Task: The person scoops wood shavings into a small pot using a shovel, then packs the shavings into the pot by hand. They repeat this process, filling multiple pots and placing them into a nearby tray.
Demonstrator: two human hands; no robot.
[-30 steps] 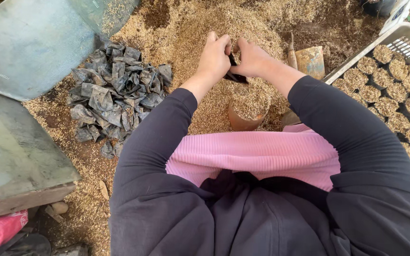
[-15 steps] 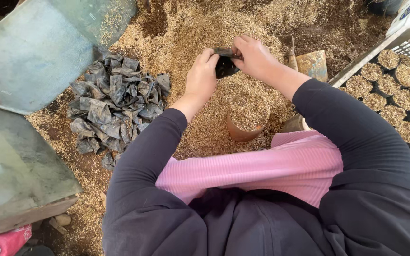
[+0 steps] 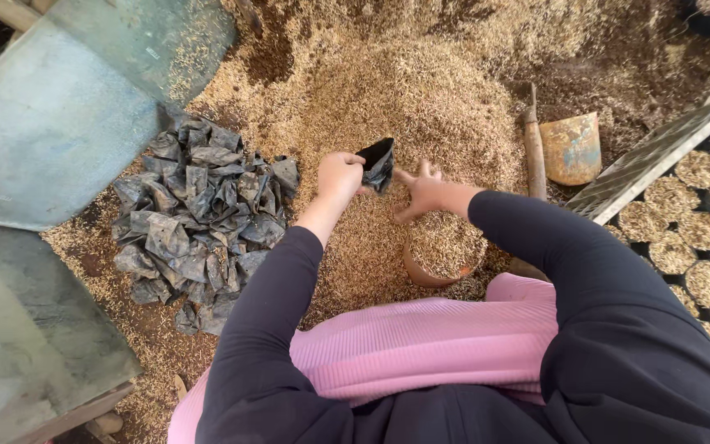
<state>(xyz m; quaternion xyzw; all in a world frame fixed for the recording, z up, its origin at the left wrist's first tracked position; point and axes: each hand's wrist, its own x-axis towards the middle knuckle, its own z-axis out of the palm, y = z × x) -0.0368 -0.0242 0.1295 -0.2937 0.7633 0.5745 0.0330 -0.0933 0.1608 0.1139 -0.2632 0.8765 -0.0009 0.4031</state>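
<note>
Over the husk heap (image 3: 421,99) my left hand (image 3: 340,177) now pinches the black bag (image 3: 378,163) alone, since my right hand (image 3: 422,191) has let go, fingers spread beside it.

Left hand (image 3: 340,177) pinches small black bag (image 3: 377,164) (empty, crumpled) over husk pile (image 3: 421,99); right hand (image 3: 425,191) open beside

A heap of empty black bags (image 3: 199,226) lies on the husk-strewn ground (image 3: 421,90). A brown pot (image 3: 444,255) stands heaped with husk. A small shovel (image 3: 564,148) lies beside a crate (image 3: 659,152) of filled bags (image 3: 704,214).
</note>
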